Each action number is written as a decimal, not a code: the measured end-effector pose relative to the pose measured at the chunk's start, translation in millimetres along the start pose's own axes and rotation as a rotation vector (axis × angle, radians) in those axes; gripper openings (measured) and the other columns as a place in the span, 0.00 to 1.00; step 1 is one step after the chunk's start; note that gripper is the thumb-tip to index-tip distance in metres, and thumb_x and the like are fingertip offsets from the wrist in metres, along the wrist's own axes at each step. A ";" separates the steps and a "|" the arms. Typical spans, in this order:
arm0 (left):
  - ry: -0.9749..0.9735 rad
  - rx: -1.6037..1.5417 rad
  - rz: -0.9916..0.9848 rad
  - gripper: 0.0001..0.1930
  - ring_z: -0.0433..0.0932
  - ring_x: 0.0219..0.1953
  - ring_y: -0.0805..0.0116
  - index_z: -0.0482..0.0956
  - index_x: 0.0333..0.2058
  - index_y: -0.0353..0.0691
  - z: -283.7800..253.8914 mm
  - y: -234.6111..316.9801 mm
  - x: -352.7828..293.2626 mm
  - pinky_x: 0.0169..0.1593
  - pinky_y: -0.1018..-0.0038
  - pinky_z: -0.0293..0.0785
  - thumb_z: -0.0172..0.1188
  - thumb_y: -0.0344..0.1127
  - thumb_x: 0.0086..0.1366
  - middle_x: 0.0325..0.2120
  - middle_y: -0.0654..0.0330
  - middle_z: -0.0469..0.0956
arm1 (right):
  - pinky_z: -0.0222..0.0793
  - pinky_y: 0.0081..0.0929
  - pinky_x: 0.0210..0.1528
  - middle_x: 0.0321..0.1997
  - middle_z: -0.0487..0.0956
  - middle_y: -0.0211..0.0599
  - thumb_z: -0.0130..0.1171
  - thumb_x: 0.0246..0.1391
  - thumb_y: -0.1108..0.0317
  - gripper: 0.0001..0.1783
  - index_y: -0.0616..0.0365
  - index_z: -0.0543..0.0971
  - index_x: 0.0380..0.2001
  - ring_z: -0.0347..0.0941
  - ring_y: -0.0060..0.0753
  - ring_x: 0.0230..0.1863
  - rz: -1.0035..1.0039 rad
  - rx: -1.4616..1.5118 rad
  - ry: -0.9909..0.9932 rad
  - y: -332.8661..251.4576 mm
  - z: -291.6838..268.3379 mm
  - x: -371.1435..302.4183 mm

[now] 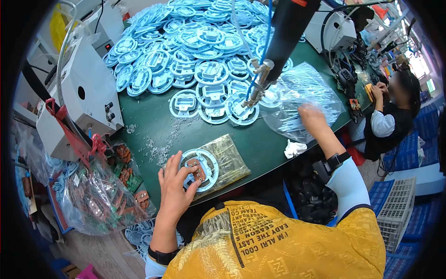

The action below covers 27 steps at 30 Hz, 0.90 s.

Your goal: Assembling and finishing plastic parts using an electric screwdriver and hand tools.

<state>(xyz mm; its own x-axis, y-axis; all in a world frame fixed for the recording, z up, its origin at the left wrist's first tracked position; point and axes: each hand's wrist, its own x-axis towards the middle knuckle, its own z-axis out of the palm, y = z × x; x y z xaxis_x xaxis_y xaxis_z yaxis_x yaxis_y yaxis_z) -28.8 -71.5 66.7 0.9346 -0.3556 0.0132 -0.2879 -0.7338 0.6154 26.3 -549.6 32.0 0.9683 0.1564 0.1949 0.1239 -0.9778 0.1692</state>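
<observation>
A light-blue round plastic frame lies near the table's front edge, with a small brown circuit board seated in its middle. My left hand grips this frame from the left, thumb and forefinger bent in by the board and the other fingers raised. Farther right, my right hand reaches over an opened clear plastic bag full of thin pale-blue strands. Its fingers are curled against the strands; what they pinch, if anything, is hidden. Under the frame is a flat yellowish, clear-wrapped pad.
A big heap of similar blue frames covers the table's back. A dark hanging tool arm comes down between heap and bag. Small clippings lie at left, beside a grey machine and bagged circuit boards. A co-worker sits at right.
</observation>
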 end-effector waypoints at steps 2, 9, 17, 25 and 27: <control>0.016 0.000 -0.033 0.19 0.57 0.69 0.46 0.81 0.45 0.46 2.0 0.3 0.2 0.67 0.53 0.49 0.71 0.32 0.52 0.67 0.49 0.61 | 0.71 0.44 0.39 0.30 0.77 0.42 0.52 0.50 0.77 0.03 0.59 0.74 0.25 0.76 0.48 0.37 -0.081 0.046 0.037 -11.8 -13.4 5.6; -0.005 0.148 0.042 0.36 0.58 0.68 0.43 0.77 0.47 0.44 0.9 20.0 3.4 0.66 0.42 0.49 0.81 0.45 0.37 0.64 0.38 0.59 | 0.68 0.38 0.34 0.28 0.71 0.37 0.62 0.48 0.73 0.06 0.55 0.76 0.31 0.72 0.44 0.33 -0.420 0.609 0.207 -134.1 -83.6 9.8; 0.176 -0.051 0.087 0.35 0.62 0.65 0.39 0.76 0.46 0.39 22.5 -2.6 -4.3 0.64 0.55 0.63 0.81 0.41 0.36 0.64 0.38 0.60 | 0.70 0.38 0.34 0.31 0.71 0.36 0.62 0.52 0.72 0.06 0.53 0.78 0.35 0.73 0.44 0.34 -0.257 0.716 -0.023 -151.6 -71.1 -0.5; 0.182 -0.125 0.142 0.34 0.63 0.66 0.39 0.76 0.46 0.40 24.5 -7.5 -2.8 0.63 0.56 0.65 0.81 0.41 0.38 0.65 0.38 0.59 | 0.68 0.37 0.37 0.33 0.73 0.40 0.61 0.56 0.71 0.06 0.59 0.80 0.37 0.73 0.47 0.35 -0.244 1.041 -0.304 -165.6 -64.2 8.9; 0.172 -0.197 0.120 0.34 0.62 0.65 0.38 0.78 0.45 0.40 25.2 -6.6 -1.7 0.64 0.53 0.62 0.81 0.38 0.36 0.65 0.39 0.59 | 0.67 0.37 0.37 0.32 0.73 0.40 0.60 0.57 0.71 0.06 0.59 0.80 0.37 0.73 0.47 0.35 -0.261 1.050 -0.315 -165.7 -57.9 10.9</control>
<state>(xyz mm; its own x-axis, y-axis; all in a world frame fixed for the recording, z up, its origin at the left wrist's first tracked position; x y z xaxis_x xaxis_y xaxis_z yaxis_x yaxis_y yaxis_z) -33.8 -80.6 42.7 0.9227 -0.3177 0.2183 -0.3684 -0.5600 0.7421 3.8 -377.8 62.0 0.8792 0.4764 -0.0051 0.3080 -0.5765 -0.7569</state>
